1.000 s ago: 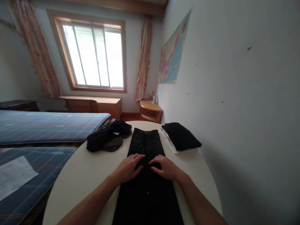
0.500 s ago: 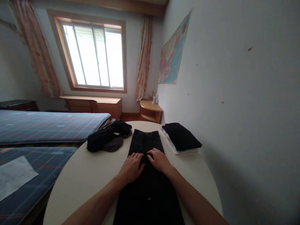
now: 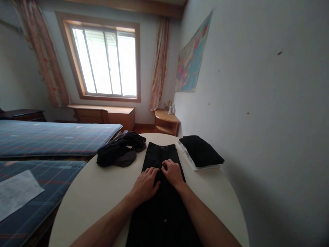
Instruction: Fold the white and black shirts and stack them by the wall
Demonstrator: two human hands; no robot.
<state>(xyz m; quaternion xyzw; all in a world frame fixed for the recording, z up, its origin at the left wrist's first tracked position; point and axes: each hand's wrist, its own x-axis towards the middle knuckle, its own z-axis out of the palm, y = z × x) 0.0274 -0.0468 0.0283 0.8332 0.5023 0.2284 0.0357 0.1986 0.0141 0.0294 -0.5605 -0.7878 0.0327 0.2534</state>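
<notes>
A long black garment (image 3: pixel 166 212) lies lengthwise on the round cream table (image 3: pixel 100 199), its narrow end with a small label pointing away from me. My left hand (image 3: pixel 147 183) rests on the garment's left side, fingers lightly bent over the cloth and thumb apart. Beside it, my right hand (image 3: pixel 173 173) has its fingers curled, with thumb and forefinger close together at the garment's middle line. Whatever cloth sits between those fingertips is mostly hidden. Nearer to me, a small pale spot shows on the black fabric.
A heap of dark cloth with a cap (image 3: pixel 123 151) sits at the table's far left. Folded black cloth (image 3: pixel 199 151) lies over a white piece at the right, near the wall (image 3: pixel 277 144). Plaid mattresses (image 3: pixel 59 137) stand left, one holding a paper sheet (image 3: pixel 19 192).
My right hand has shifted slightly up the garment, its fingers more curled. My left hand stays nearly in place. The whole view has moved a little.
</notes>
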